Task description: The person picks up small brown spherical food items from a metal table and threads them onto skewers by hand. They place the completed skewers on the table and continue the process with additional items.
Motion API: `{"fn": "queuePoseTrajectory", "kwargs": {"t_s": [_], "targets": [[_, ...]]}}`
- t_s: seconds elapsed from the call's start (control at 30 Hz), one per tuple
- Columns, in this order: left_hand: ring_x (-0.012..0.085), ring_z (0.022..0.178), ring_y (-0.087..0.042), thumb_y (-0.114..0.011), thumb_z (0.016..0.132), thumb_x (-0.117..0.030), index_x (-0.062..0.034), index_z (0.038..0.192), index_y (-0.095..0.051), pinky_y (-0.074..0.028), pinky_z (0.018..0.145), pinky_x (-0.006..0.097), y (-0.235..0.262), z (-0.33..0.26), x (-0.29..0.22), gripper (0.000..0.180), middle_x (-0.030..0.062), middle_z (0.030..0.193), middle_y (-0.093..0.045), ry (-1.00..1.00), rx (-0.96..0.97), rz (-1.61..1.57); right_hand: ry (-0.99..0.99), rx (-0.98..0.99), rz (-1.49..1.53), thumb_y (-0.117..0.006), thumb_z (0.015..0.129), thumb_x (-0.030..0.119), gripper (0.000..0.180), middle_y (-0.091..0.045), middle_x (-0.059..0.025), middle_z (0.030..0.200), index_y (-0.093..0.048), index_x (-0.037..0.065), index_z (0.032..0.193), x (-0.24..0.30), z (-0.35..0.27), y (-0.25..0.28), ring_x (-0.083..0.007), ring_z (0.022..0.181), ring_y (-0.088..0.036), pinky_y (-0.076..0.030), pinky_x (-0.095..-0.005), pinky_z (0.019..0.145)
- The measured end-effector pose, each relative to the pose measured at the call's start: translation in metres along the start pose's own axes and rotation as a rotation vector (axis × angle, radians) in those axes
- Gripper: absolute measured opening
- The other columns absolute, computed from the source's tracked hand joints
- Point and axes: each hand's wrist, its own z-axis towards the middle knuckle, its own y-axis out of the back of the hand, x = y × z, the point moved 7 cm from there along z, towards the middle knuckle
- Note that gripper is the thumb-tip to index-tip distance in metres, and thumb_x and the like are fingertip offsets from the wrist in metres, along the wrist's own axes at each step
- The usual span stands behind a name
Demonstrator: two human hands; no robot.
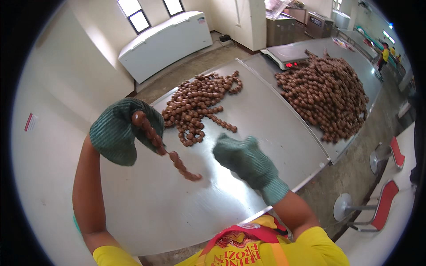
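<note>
My left hand (pixel 113 133), in a thick green knitted glove, is raised over the left side of the metal table and closed on a string of sausages (pixel 153 135). The brown, glossy links hang down to the right, their lower end (pixel 184 168) above the tabletop. My right hand (pixel 244 162), gloved the same way, is over the middle of the table, apart from the string. Motion smears its fingers, and no sausage shows in it. Just beyond both hands lies a loose heap of linked sausages (pixel 195 104), with one strand trailing toward my right hand.
The shiny metal table (pixel 262 115) has a raised edge. Right of it, a second table bears a far larger sausage pile (pixel 326 95) beside a scale (pixel 288 55) with a red display. A white chest freezer (pixel 168 46) stands behind; red-seated stools (pixel 384 206) are at right. People work far off.
</note>
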Motion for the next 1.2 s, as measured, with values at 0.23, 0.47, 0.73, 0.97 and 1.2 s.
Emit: {"fn": "queuePoseTrajectory", "kwargs": {"t_s": [0.23,0.47,0.73,0.97,1.2], "targets": [[0.0297,0.12,-0.086,-0.08,0.121,-0.015,0.0016,0.137,-0.081,-0.072,0.115,0.049,-0.126,0.022,0.028,0.023,0.0143,0.129,-0.089,-0.081,0.036,-0.021,-0.436,-0.04,0.185,-0.078,0.108,0.075,0.053,-0.06,0.0066,0.08,-0.071,0.022,0.107,-0.039,-0.059,-0.014,-0.0054,0.053,-0.049,-0.037,-0.0269,0.045],[0.0301,0.114,-0.086,-0.096,0.111,-0.048,0.0032,0.135,-0.08,-0.072,0.104,0.048,-0.215,0.021,0.076,0.058,0.0131,0.122,-0.088,-0.087,-0.095,-0.086,-0.398,-0.099,0.385,-0.066,0.126,0.066,0.062,-0.065,0.006,0.092,-0.073,0.014,0.157,-0.097,-0.131,0.01,-0.0055,0.07,-0.057,-0.047,-0.0264,0.057],[0.0245,0.094,-0.081,-0.09,0.119,-0.047,-0.0085,0.134,-0.08,-0.07,0.086,0.043,-0.266,0.037,0.13,0.043,0.0068,0.106,-0.084,-0.026,-0.4,-0.341,-0.364,-0.174,0.225,-0.083,0.117,0.069,0.059,-0.068,0.0077,0.101,-0.086,0.013,0.135,-0.188,-0.13,0.048,-0.0045,0.078,-0.055,-0.047,-0.0291,0.064],[0.0189,0.092,-0.077,-0.089,0.119,-0.035,-0.0115,0.117,-0.075,-0.066,0.083,0.039,-0.268,0.046,0.198,0.028,0.0017,0.105,-0.082,-0.247,-0.382,0.479,-0.176,0.075,0.288,-0.067,0.128,0.064,0.057,-0.065,0.0045,0.097,-0.074,0.008,0.135,-0.173,-0.18,0.024,-0.0075,0.074,-0.053,-0.047,-0.0314,0.062],[0.0176,0.101,-0.074,-0.086,0.116,-0.02,-0.0166,0.133,-0.069,-0.063,0.096,0.033,-0.337,0.028,0.321,0.024,-0.0013,0.106,-0.075,-0.235,-0.305,-0.629,-0.292,-0.351,0.238,-0.08,0.119,0.064,0.053,-0.065,0.0019,0.091,-0.076,0.011,0.115,-0.086,-0.22,0.062,-0.0091,0.071,-0.058,-0.047,-0.0347,0.058]]}}
